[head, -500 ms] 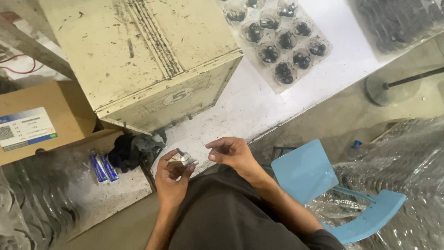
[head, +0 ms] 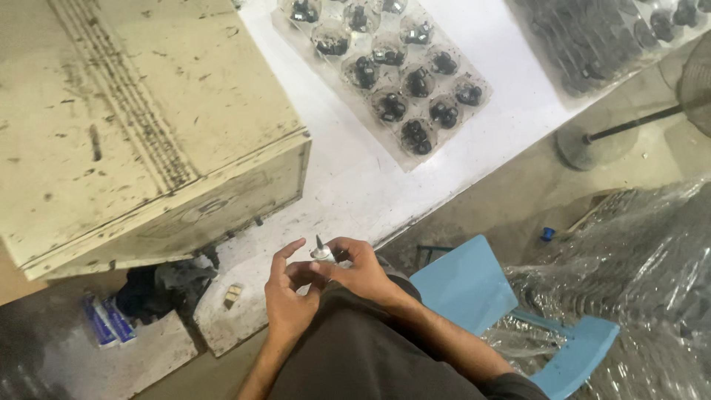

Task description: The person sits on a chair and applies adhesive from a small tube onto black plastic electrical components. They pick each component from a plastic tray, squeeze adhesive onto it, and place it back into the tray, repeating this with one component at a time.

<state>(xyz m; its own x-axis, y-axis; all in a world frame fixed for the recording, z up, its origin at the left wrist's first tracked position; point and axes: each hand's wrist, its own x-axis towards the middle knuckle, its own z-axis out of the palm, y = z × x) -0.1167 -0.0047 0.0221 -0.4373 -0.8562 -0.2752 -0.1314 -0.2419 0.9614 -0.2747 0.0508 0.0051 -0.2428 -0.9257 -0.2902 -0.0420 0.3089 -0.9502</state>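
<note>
Both my hands meet over the white table's front edge (head: 348, 207). Between them is a small silvery metal part (head: 321, 254) with a dark pointed tip sticking up. My left hand (head: 287, 292) cups it from below with the fingers curled up. My right hand (head: 361, 270) pinches it from the right side. A clear plastic tray (head: 392, 78) with several dark small parts in round pockets lies further back on the table.
A large worn cream metal box (head: 141, 126) fills the left. Below it lie a dark rag (head: 167, 285) and two blue-and-white tubes (head: 107, 320). A blue plastic chair (head: 489, 296), plastic-wrapped bundles (head: 637, 296) and a fan stand base (head: 592, 144) are on the right.
My right hand has closed in on the left hand and now grips the small part together with it. The view has shifted slightly.
</note>
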